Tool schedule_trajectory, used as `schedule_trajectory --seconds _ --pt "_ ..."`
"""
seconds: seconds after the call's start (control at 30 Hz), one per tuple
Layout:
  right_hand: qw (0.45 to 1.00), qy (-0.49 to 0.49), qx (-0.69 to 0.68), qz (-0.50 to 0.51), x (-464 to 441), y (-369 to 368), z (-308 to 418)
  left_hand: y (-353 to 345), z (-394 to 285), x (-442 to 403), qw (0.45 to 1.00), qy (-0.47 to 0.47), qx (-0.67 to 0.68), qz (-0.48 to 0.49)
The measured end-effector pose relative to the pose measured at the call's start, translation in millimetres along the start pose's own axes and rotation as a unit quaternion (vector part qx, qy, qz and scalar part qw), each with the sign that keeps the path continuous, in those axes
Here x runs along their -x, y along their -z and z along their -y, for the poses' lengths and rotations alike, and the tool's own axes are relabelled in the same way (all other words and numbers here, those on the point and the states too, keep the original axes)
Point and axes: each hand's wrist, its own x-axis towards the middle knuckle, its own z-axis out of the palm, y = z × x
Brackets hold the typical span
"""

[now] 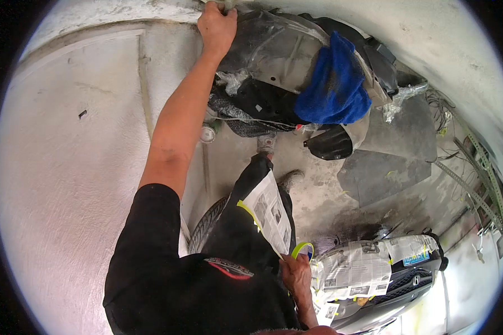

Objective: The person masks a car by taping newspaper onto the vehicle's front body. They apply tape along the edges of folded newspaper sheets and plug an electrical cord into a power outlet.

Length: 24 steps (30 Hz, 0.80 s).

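Observation:
My left hand (217, 28) reaches up to the top edge of the view, its fingers curled in by the wall. What they hold, if anything, is hidden. Low in the middle, my right hand (298, 273) grips the corner of a newspaper sheet (271, 215), which hangs in front of my dark trousers. Yellow-green masking tape (246, 209) runs along one edge of that sheet. A roll of masking tape (302, 249) is also at the right hand's fingers.
A blue towel (335, 84) lies over a pile of car parts and plastic (279, 53). A dark car bumper (413, 282), partly covered in newspaper (357, 268), is at lower right. Metal angle bars (480, 173) lean at the right. A tire (207, 223) stands beside my leg.

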Motion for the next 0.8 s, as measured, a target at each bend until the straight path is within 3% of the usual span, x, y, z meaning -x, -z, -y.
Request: schedule_trajectory --seconds 0.07,0.13,0.17,0.23,0.27,0.3,0.33,0.4,0.43,0.47,0.5,0.57,0.6,0.67,0.7,0.8 --pt "1.0 0.01 0.001 0.005 -6 0 -1 -5 -16 -3 0.999 0.037 -0.013 -0.003" --pt "1.0 0.002 -0.002 0.001 -1 1 0 -3 4 -7 0.995 -0.053 -0.079 0.016" --pt "1.0 0.001 0.001 0.005 3 1 -1 -9 15 -13 0.995 -0.001 -0.07 0.074" --pt "1.0 -0.014 -0.001 -0.002 9 -1 -9 -22 32 -28 0.993 -0.027 -0.027 0.111" --pt "1.0 -0.021 0.022 0.009 12 -3 -14 -13 15 -32 0.988 -0.076 -0.051 0.126" --pt "1.0 -0.01 0.023 -0.006 16 -1 -17 -31 64 -59 0.973 -0.145 -0.127 0.128" --pt "0.999 0.01 0.029 -0.021 18 1 -21 -1 3 -43 0.96 -0.129 -0.217 0.125" --pt "0.998 0.035 0.025 -0.05 24 6 -28 33 -38 -30 0.961 -0.092 -0.199 0.168" --pt "0.994 0.073 0.02 -0.072 31 2 -34 43 -10 -30 0.962 -0.149 -0.194 0.12" --pt "0.989 0.108 0.017 -0.096 35 0 -44 57 -11 -21 0.971 -0.072 -0.145 0.173" --pt "0.982 0.144 0.016 -0.121 40 3 -51 72 -9 -7 0.971 -0.12 -0.109 0.175" --pt "0.986 0.105 -0.041 -0.124 57 27 -53 116 -44 47 0.97 -0.149 -0.049 0.186" --pt "0.986 0.098 -0.045 -0.127 69 31 -61 147 -77 72 0.939 -0.069 -0.201 0.271" --pt "0.987 0.085 -0.001 -0.133 93 51 -76 176 -50 129 0.943 -0.149 -0.175 0.242" --pt "0.979 0.09 -0.015 -0.183 105 56 -87 190 -45 157 0.937 -0.146 -0.181 0.262" --pt "0.975 0.102 -0.017 -0.198 138 74 -131 232 -48 254 0.916 -0.183 -0.204 0.294"
